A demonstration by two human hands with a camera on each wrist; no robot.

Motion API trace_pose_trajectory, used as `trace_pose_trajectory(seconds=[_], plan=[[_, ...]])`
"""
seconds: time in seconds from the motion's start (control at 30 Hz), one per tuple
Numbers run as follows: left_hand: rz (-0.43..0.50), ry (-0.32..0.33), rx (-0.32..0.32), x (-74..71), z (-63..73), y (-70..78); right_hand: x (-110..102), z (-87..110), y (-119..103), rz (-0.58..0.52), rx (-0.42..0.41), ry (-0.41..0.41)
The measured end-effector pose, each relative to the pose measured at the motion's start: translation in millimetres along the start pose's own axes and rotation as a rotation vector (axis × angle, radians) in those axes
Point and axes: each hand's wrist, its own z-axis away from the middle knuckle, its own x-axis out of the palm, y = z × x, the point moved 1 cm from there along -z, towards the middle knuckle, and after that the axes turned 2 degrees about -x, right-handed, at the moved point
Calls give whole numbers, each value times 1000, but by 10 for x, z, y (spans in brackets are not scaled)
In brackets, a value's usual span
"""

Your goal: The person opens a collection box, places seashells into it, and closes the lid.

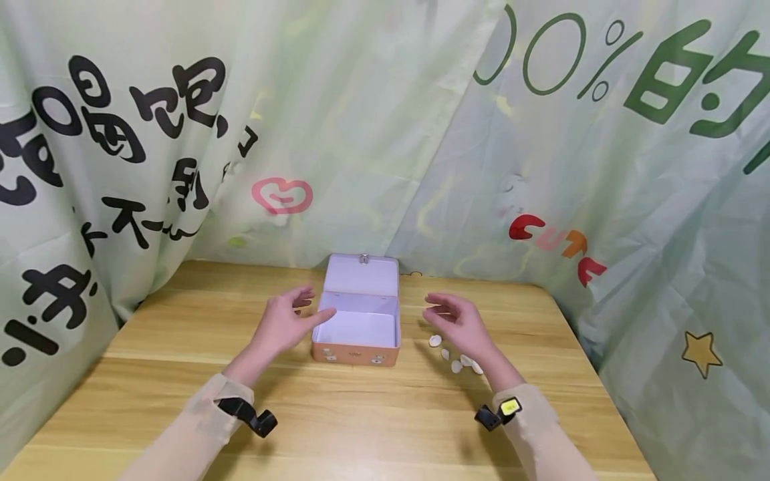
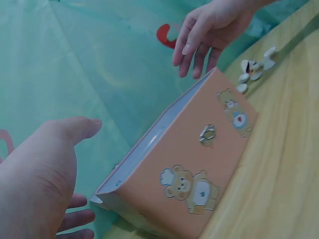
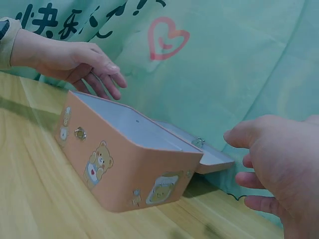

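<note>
An orange tin box [image 1: 355, 355] with bear pictures stands on the table, its hinged lid [image 1: 362, 275] swung back and its pale inside bare. My left hand [image 1: 289, 321] hovers by the box's left rim, fingers spread and loosely bent, holding nothing. On the other side, my right hand [image 1: 460, 324] is held in the air to the right of the box, fingers relaxed and nothing in them. Several small white shell-like pieces [image 1: 456, 366] lie on the table below my right hand and wrist. A metal clasp [image 2: 207, 135] shows on the box's front.
The wooden table [image 1: 361, 427] reaches back to a hanging printed curtain [image 1: 373, 133] behind the box. Its right edge slopes down beside more curtain. Black wrist cameras [image 1: 248, 414] are strapped over both sleeves.
</note>
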Motion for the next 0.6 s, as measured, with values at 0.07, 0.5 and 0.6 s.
trace_pose_trajectory(seconds=[0.07,0.5,0.6], plan=[[-23,-8,-2,17,52,8,-37,58,7,4,-10,-1],[-203,40,99,193,278,14,-271,465,13,72,-10,17],[-215,52,140,233,302,-11,-287,544,63,80,-9,20]])
